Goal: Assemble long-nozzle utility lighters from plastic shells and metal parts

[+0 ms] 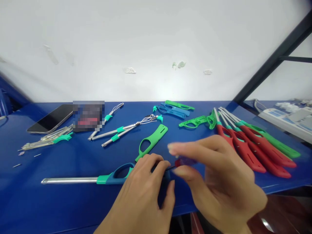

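A blue long-nosed gas lighter point(114, 178) with a teal collar and metal barrel lies near the table's front edge. My left hand point(143, 188) is curled over its handle and hides most of it. In my right hand point(219, 178) is a small screwdriver point(179, 162) with a red and purple handle. Its thin shaft points left at the handle end under my left fingers; whether the tip touches is hidden. My right index finger is raised off the driver. A green lighter handle shell point(154, 139) lies just beyond my left hand.
Red lighters point(251, 148) and a green one fan out at right. Behind lie green shells point(195, 122), a blue shell point(174, 111) and metal barrels with wires point(126, 129). At left are clear fuel tanks point(41, 143), a phone point(52, 118) and a blurred-out dark object point(89, 115).
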Demonstrator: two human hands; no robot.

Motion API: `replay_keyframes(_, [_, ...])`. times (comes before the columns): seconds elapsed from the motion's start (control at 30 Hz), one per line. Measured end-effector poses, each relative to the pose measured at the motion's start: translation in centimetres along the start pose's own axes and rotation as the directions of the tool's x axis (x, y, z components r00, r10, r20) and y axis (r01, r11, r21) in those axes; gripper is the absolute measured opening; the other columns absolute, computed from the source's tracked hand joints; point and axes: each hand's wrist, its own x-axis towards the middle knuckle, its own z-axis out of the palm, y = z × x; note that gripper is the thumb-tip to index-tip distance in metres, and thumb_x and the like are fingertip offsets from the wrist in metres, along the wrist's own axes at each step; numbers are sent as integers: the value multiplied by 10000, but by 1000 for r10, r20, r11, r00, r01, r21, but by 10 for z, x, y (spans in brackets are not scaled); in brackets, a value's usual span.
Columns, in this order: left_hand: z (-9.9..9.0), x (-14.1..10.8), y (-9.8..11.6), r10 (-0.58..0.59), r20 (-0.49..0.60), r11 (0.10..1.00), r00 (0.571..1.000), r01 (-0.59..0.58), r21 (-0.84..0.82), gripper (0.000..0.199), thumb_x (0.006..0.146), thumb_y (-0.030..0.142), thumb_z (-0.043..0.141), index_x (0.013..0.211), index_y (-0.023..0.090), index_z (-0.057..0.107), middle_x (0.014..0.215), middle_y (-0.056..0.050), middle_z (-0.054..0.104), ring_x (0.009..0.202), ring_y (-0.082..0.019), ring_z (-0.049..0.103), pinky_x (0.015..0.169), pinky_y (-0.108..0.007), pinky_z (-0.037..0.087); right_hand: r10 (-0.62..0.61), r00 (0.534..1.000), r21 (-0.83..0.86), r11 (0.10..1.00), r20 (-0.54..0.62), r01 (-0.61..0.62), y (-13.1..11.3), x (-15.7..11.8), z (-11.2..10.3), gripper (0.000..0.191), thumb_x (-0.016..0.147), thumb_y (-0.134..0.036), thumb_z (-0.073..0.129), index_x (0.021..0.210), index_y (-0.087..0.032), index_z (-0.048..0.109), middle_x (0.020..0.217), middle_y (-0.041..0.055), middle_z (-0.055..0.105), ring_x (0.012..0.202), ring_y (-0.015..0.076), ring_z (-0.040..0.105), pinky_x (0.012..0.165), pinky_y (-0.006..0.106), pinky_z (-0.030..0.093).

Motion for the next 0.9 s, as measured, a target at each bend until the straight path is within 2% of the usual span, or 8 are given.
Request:
replay_keyframes(0.1, [1, -1, 0, 7, -47, 1000, 999, -6, 14, 243, 1016, 175, 536, 1230, 190, 651, 1252, -139, 679, 1211, -325, 678, 1021, -575, 624, 80, 991, 6, 997, 105, -81, 0, 2, -7, 507, 1020, -72, 600, 1454, -319, 691, 1305, 4, 791, 1088, 218, 772, 886, 375, 689])
replay_keyframes(0.17, [0, -1, 1, 14, -44, 1000, 999, -13, 8, 237, 1015, 165, 525, 1216, 202, 645, 1223, -125, 686, 1192, -317, 677, 1011, -571, 626, 85, 988, 80, 992, 130, -96, 0, 3, -6, 502, 1011, -51, 617, 1428, -318, 698, 1254, -4, 808, 1057, 208, 774, 888, 366, 685])
replay_keyframes(0.3, [-3, 1, 1, 31, -20, 1000, 999, -31, 2, 265, 1017, 136, 474, 1218, 206, 633, 1183, -108, 703, 1139, -295, 690, 975, -543, 637, -55, 998, 36, 998, -38, 56, 3, 4, 3, 424, 912, 7, 746, 1227, -274, 777, 1030, 2, 793, 901, 179, 735, 766, 318, 672])
replay_keyframes(0.4, [-3, 2, 1, 26, -21, 1000, 999, -26, 5, 265, 1023, 145, 474, 1224, 193, 640, 1206, -120, 692, 1141, -291, 688, 978, -533, 635, -49, 999, -65, 997, 2, 49, 3, 4, 3, 395, 972, -15, 660, 1287, -232, 759, 1189, 38, 771, 1085, 191, 732, 902, 326, 665])
replay_keyframes(0.5, [-3, 2, 2, 21, -33, 1000, 999, -21, -2, 266, 1021, 142, 478, 1215, 210, 646, 1197, -110, 684, 1148, -287, 683, 973, -523, 635, 18, 999, -3, 1000, 45, -18, 0, 5, 0, 414, 1004, 27, 534, 1246, -211, 773, 1316, 26, 766, 1205, 190, 728, 1025, 331, 629])
replay_keyframes(0.7, [-4, 1, 4, 39, -48, 999, 998, -39, 4, 232, 1020, 141, 462, 1145, 204, 647, 1164, -114, 699, 1112, -293, 703, 947, -538, 650, 9, 992, 33, 999, -123, -5, -1, 3, 3, 378, 898, 19, 754, 1150, -260, 787, 974, -14, 731, 906, 164, 700, 792, 319, 633])
replay_keyframes(0.77, [-4, 1, 4, 42, -58, 999, 997, -42, 4, 256, 1021, 134, 452, 1163, 190, 658, 1163, -120, 707, 1111, -288, 709, 945, -526, 656, 35, 996, -21, 999, -85, -37, -1, 2, 1, 405, 911, -36, 782, 1239, -274, 789, 1067, 4, 695, 922, 154, 682, 789, 304, 633])
replay_keyframes(0.9, [-3, 1, 3, 37, -55, 999, 998, -35, 20, 281, 1024, 153, 464, 1211, 186, 672, 1218, -130, 704, 1168, -299, 694, 980, -523, 649, 112, 982, 63, 990, 153, -123, -3, 2, -9, 472, 1040, -73, 603, 1447, -292, 702, 1379, 22, 696, 1177, 180, 698, 953, 309, 638])
